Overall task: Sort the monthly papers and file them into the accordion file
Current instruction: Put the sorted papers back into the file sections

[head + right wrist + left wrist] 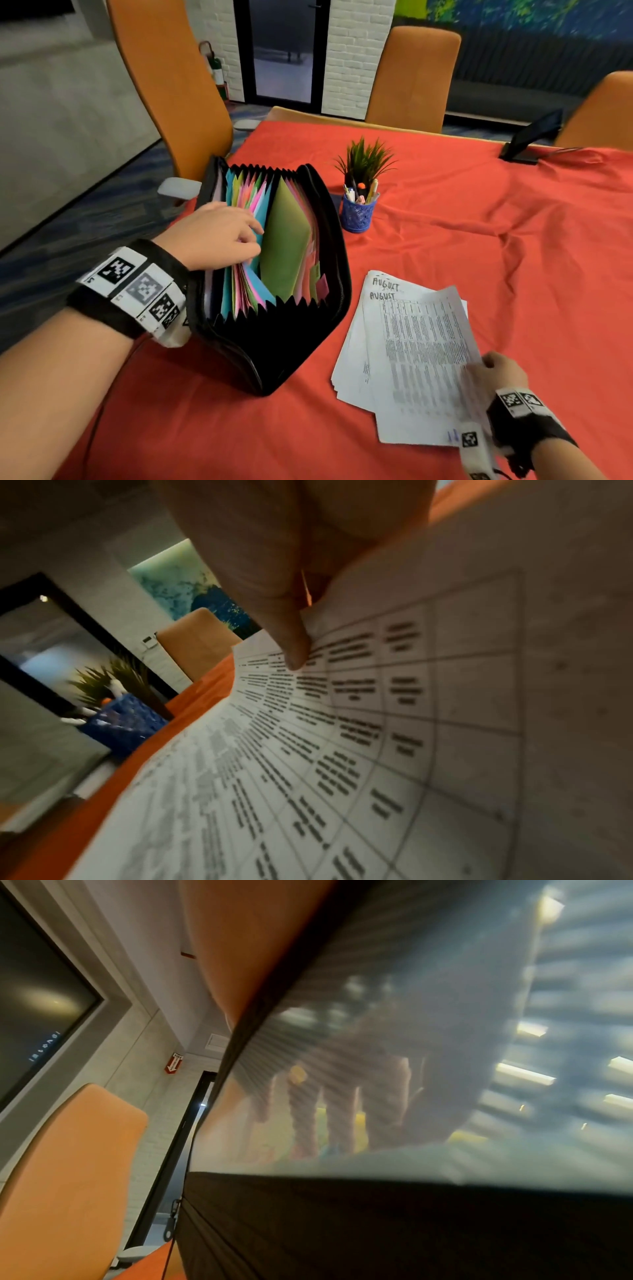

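A black accordion file (284, 346) stands open on the red tablecloth, with coloured dividers (284, 246) fanned inside. My left hand (219, 233) reaches into it from the left, its curled fingers pulling a bunch of dividers aside. In the left wrist view the file's translucent flap (394, 1042) hides the fingers. To the right lies a stack of white printed papers (411, 346), the top ones headed AUGUST. My right hand (496, 371) pinches the top sheets at their near right edge; the thumb (291, 631) lies on the printed page (342, 750).
A blue mesh pen cup (358, 214) and a small green plant (364, 161) stand just behind the file. Orange chairs (414, 75) ring the table. A dark tablet on a stand (531, 137) sits at the far right. The red cloth (513, 222) is wrinkled.
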